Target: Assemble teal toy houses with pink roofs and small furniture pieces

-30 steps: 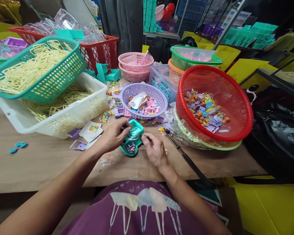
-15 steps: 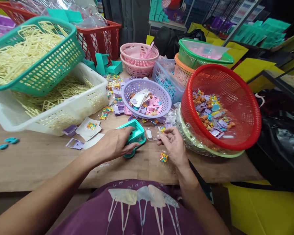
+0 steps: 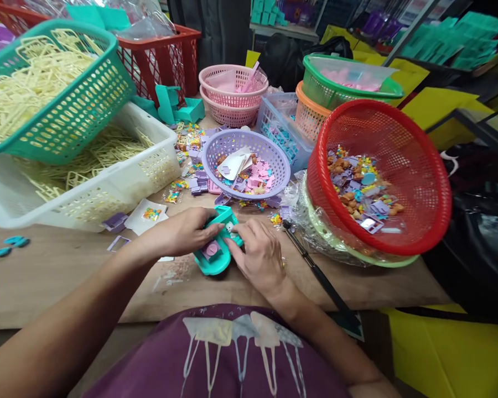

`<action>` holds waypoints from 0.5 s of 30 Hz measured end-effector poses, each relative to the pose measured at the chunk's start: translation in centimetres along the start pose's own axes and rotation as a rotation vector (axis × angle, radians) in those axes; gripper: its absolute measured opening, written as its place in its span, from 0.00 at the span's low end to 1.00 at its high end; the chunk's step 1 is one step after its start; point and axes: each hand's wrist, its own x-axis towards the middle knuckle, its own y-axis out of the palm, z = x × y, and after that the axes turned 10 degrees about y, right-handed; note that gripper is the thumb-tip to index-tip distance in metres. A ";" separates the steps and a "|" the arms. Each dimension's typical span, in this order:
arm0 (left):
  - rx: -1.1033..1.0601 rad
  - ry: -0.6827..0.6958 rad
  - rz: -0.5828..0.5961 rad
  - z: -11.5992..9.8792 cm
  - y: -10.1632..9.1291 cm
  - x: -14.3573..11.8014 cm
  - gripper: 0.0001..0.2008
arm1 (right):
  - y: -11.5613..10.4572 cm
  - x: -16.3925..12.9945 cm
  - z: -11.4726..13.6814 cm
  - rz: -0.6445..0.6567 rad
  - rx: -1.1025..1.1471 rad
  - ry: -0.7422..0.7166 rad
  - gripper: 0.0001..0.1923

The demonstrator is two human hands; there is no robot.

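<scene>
Teal tray [image 3: 216,255] flat on tabletop [image 3: 66,276], left hand [image 3: 181,232] gripping its 10 o'clock edge. Right hand [image 3: 258,255] fingers curled on its 3 o'clock side, pressing a small white piece [image 3: 229,227]. Purple basket [image 3: 245,163] at 12 o'clock.

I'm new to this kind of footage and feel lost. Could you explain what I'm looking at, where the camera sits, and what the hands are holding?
There is no machine here: a person works with two bare hands, and the one camera sits on their head, looking forward and down. The left hand and right hand both rest on a small teal plastic case lying on the wooden table, with a pink piece inside it. Behind it stands a purple basket of small flat pieces, and to the right a tilted red basket with mixed little parts. On the left are a white crate and a teal basket of pale yellow frames.
</scene>
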 end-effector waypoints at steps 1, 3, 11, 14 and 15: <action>-0.009 0.005 -0.005 0.0 0.0 0.0 0.21 | 0.2 0.3 0.4 -0.007 -0.050 0.014 0.06; -0.009 0.003 -0.012 -0.1 0.1 0.0 0.22 | 0.6 0.8 0.7 -0.018 -0.129 0.042 0.06; -0.035 0.022 -0.044 0.4 0.2 0.0 0.22 | 1.1 1.6 0.6 -0.062 -0.165 0.012 0.07; -0.045 0.035 -0.042 0.6 0.2 0.0 0.21 | 0.8 1.6 0.5 -0.037 -0.137 -0.010 0.07; -0.049 0.033 -0.037 0.6 0.2 0.0 0.21 | 0.7 1.6 0.6 -0.028 -0.139 -0.007 0.08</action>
